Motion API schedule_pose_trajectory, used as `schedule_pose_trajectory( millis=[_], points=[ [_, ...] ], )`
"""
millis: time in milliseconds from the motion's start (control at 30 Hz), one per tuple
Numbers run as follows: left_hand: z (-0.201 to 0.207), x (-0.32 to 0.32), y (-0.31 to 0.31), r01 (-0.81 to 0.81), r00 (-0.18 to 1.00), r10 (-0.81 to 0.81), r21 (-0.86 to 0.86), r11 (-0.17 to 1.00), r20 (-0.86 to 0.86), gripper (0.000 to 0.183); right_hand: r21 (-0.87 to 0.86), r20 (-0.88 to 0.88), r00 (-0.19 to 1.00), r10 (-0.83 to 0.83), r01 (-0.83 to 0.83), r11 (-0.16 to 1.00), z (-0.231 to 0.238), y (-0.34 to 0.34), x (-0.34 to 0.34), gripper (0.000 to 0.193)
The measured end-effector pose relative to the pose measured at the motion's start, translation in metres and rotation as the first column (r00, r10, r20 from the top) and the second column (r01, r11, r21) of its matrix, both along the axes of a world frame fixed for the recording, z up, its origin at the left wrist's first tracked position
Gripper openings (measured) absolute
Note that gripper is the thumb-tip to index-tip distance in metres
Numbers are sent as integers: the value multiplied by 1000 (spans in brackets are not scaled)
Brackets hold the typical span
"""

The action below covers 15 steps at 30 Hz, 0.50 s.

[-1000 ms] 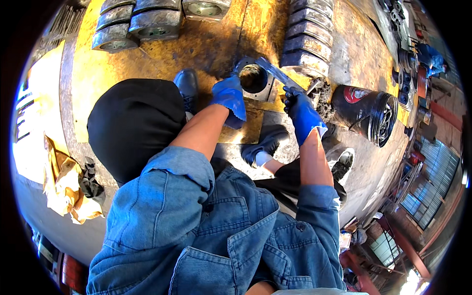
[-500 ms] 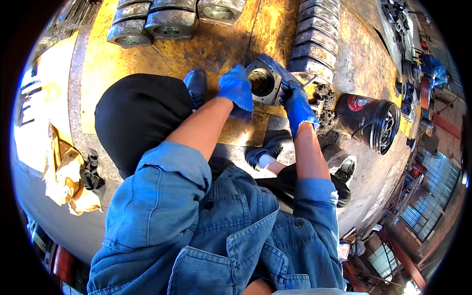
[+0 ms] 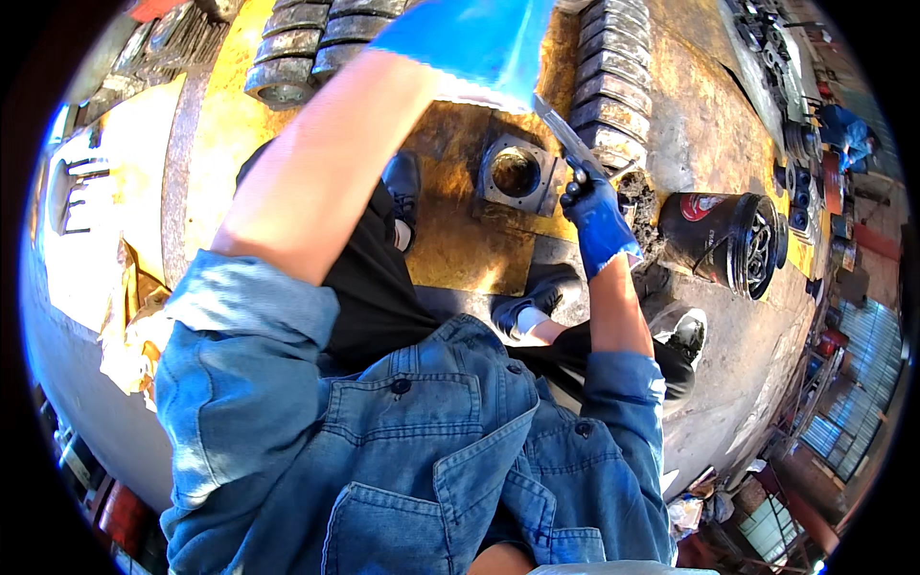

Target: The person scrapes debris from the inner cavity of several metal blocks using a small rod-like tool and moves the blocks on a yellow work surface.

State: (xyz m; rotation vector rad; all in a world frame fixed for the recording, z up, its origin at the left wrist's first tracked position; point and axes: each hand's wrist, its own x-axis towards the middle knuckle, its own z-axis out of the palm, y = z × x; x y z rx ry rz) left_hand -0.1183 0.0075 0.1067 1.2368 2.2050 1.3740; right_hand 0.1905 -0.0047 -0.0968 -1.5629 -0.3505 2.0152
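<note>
My left hand [image 3: 470, 43], in a blue rubber glove, is raised high and close, blurred by motion. Its fingers run out past the top edge. Further right, my right hand [image 3: 596, 213], gloved in blue with dark, dirty fingers, grips a long flat grey metal bar [image 3: 565, 131] that slants up and left. Just left of that hand, a squarish grey metal block [image 3: 529, 202] with a large round hole lies on the stained yellow floor plate [image 3: 470, 254]. The bar passes above and beside the block's right side; touching or apart, I cannot tell.
A long row of curved metal pieces [image 3: 613, 81] stands beyond the bar, and more stacked ones [image 3: 287, 57] lie far left. A black bucket [image 3: 709, 235] lies on its side at right, metal parts at its mouth. Dark shavings [image 3: 636, 196] are heaped beside it. Crumpled brown paper [image 3: 125, 331] lies left.
My left hand has risen from beside the block, up toward the top edge. My right hand, still gripping the bar, has shifted slightly right and down, uncovering more of the block.
</note>
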Motion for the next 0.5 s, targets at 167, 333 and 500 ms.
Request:
schedule_pose_trajectory(
  millis=[167,333,500],
  points=[
    [43,-9,-22,-10,993,10,5,1000,-120,57,70,-31,999,-10,13,997,54,0,39,29],
    [-31,-14,38,127,957,-159,-141,982,-243,46,146,1,993,-120,119,982,115,-2,135,31],
    [-84,-44,89,305,925,-303,-28,952,-227,85,266,95,916,-390,354,897,173,-32,264,34]
  ],
)
